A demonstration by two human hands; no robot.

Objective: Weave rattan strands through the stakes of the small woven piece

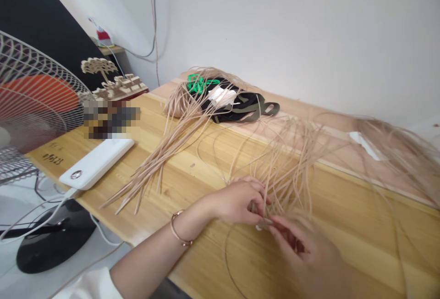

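Both hands meet over the wooden table [192, 175], fingertips close together at the gathered end of a spread of thin tan strips [292, 157]. These look like rattan or cane weaving strands. My left hand [242, 200], with a bracelet at its wrist, has its fingers pinched on the strands. My right hand [302, 248] is blurred by motion, its thumb and fingers pressed together on the same end. A small white bit shows just under the fingertips. The strands fan out away from me toward the wall, and one long strand curves down to the front edge.
A second strand bundle [154, 161] lies to the left, by a black bag [237, 102] with green cord [197, 83]. A white power bank [96, 163] with a cable sits near the left edge, beside a fan [37, 102]. More strands [402, 143] lie far right.
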